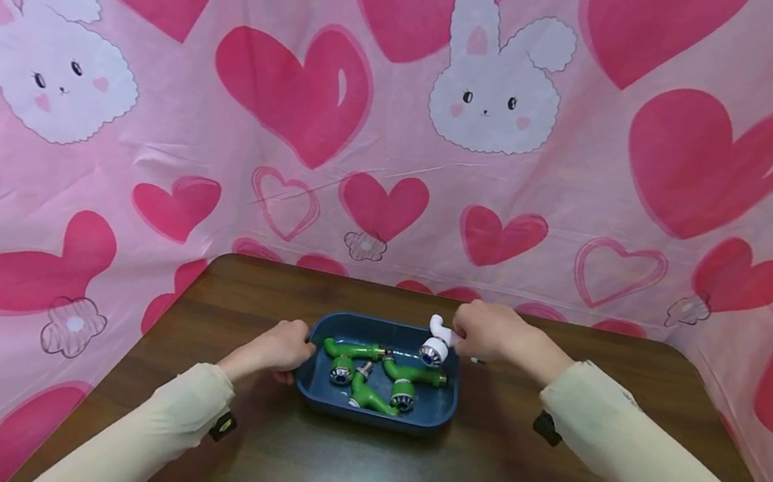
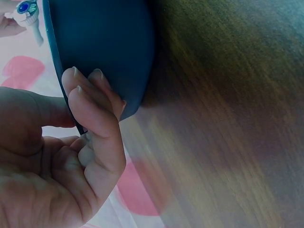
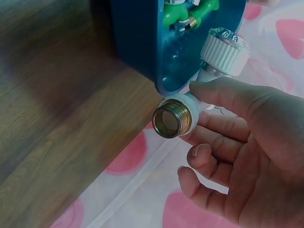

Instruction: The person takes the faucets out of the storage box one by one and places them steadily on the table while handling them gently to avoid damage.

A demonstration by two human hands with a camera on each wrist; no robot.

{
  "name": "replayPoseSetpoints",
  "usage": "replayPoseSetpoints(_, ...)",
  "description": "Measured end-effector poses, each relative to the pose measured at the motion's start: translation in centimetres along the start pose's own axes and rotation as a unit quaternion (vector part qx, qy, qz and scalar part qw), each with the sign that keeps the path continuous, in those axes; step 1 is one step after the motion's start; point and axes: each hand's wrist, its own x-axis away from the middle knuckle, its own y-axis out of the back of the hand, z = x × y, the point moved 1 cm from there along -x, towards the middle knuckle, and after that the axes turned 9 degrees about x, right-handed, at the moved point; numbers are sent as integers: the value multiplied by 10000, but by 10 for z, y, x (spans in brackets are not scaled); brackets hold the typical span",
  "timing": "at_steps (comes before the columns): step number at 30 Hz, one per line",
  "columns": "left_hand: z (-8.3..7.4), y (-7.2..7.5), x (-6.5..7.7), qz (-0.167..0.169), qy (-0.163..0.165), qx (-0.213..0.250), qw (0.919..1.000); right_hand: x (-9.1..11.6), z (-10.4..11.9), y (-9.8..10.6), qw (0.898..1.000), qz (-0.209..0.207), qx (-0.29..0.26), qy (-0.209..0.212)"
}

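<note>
My left hand (image 1: 280,346) pinches the left rim of a blue plastic tray (image 1: 373,420); in the left wrist view the thumb is inside and the fingers (image 2: 97,111) bend against the outer wall. Over the tray's right end, my right hand (image 1: 489,331) holds a white plastic tap (image 1: 435,351) between thumb and fingers. It has a ribbed round knob (image 3: 224,52) and a brass threaded end (image 3: 172,118) that points away from the palm. Inside the tray lie 3 green taps: one at left (image 1: 354,350), one at right (image 1: 422,376), one in front (image 1: 373,397).
The tray stands on a brown wooden table (image 1: 349,479). A small pale piece (image 1: 476,360) lies just right of the tray. Behind and at both sides hangs a pink cloth (image 1: 388,132) with hearts and rabbits, close to the table's back edge.
</note>
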Motion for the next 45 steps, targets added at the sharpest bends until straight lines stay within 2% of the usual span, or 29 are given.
replayPoseSetpoints(1, -13, 2, 9, -50, 175, -3, 9998, 1, -1, 0, 10000, 13, -35, -29)
replayPoseSetpoints(5, -15, 0, 10, -133, 201, -73, 9997, 4, -4, -1, 10000, -3, -61, -40)
replayPoseSetpoints(18, -10, -1, 5, -221, 266, -187, 9992, 10, -10, -5, 9998, 55, -146, -131)
replayPoseSetpoints(26, -11, -1, 5, -188, 194, -213, 9994, 13, -14, -6, 9995, 68, -236, -206)
replayPoseSetpoints(34, -13, 0, 4, -199, 253, -181, 9993, 17, -18, -5, 9989, 97, -335, -314)
replayPoseSetpoints(37, -11, 1, 2, -135, 260, -84, 9995, 19, -19, -5, 9990, 84, -338, -296)
replayPoseSetpoints(38, -1, 1, -5, -82, 98, -57, 9999, 19, -19, -5, 9990, 70, -330, -278)
replayPoseSetpoints(41, 0, 1, -4, -42, 78, -40, 10000, 20, -20, -5, 9992, 35, -316, -247)
replayPoseSetpoints(44, -1, 1, -4, -49, 82, -45, 9999, 21, -22, -5, 9992, 0, -315, -244)
replayPoseSetpoints(45, -11, 2, 3, -97, 230, -61, 9997, 22, -22, -5, 9992, -3, -325, -252)
